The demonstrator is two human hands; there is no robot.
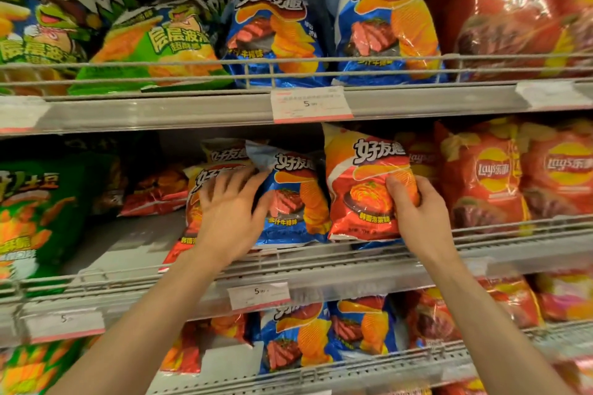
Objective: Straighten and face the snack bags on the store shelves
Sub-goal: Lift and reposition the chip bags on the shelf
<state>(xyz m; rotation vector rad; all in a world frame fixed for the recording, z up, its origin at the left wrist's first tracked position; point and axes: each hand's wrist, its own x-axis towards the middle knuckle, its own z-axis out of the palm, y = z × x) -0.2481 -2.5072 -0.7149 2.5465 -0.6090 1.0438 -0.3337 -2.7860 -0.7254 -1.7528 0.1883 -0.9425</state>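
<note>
The right hand (414,212) has its grip curled round the lower right of an orange chip bag (362,183) on the middle shelf (321,269); the left hand (227,212) lies flat and spread on a red bag (195,189), hiding most of it, beside a blue bag (295,199)

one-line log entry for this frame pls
phase: facing middle shelf | left hand: flat on blue steak bag | right hand: grips orange kimchi bag, upright, front out
</note>
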